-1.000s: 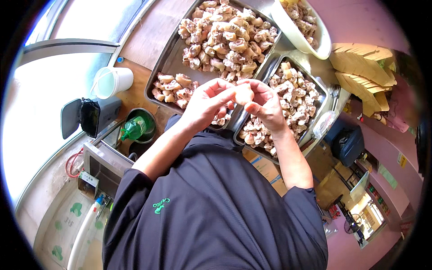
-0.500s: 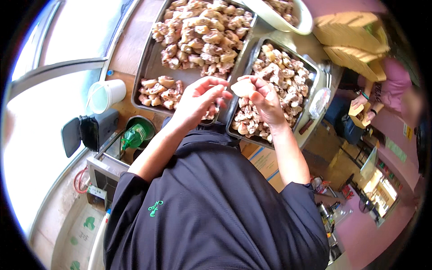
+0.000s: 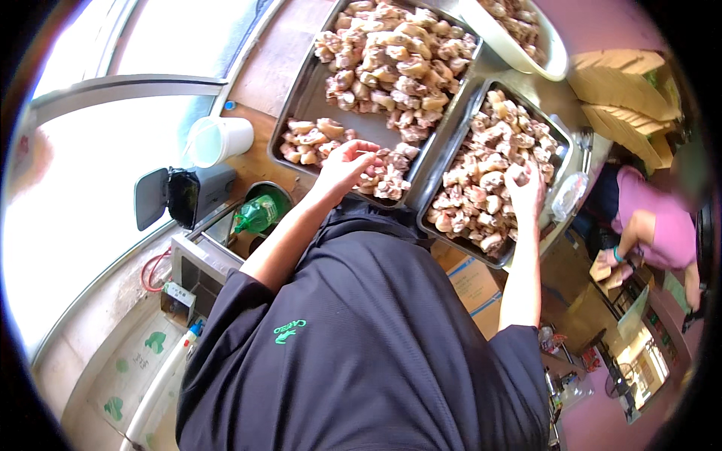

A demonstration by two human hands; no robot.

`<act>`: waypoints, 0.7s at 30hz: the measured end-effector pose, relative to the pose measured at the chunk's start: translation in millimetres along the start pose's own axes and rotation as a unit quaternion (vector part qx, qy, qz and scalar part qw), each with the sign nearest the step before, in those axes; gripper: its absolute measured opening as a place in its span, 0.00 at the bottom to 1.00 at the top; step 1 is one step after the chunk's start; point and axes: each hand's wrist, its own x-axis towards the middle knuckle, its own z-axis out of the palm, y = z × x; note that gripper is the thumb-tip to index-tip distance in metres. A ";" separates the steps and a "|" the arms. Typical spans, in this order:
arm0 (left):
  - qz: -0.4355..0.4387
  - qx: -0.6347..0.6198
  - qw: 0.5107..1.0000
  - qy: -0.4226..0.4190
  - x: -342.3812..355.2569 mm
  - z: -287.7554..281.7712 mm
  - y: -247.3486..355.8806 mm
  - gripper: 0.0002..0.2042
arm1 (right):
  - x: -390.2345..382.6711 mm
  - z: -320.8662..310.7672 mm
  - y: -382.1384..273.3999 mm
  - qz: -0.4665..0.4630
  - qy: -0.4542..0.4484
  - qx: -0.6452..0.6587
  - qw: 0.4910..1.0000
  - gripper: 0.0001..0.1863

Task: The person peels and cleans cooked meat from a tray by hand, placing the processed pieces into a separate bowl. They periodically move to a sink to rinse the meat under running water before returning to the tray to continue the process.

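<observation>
Meat (image 3: 398,56) lies in large tray (image 3: 320,94) and small tray (image 3: 449,160), side by side, likely for easy reach. Left hand (image 3: 347,167) is over large tray, fingers parted; right hand (image 3: 527,188) touches meat in small tray, fingers' grip unclear.

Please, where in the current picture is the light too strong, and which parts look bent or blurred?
Head view: the window glares white at left; its frame bends with fisheye distortion; the co-worker's head is blurred; the left hand and right hand show no strong glare.
</observation>
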 end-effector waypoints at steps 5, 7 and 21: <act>0.084 0.119 0.985 0.092 25.6 -38.2 -15.4 0.14 | -8.4 -3.1 -23.5 0.060 0.040 0.003 0.997 0.25; 0.132 0.205 0.955 0.168 45.7 -52.9 -17.9 0.11 | -13.4 0.9 -32.4 0.023 0.071 -0.014 0.997 0.23; 0.274 0.491 0.798 0.219 143.3 -90.3 -17.2 0.20 | -80.6 39.7 -205.1 0.051 -0.027 0.117 0.991 0.12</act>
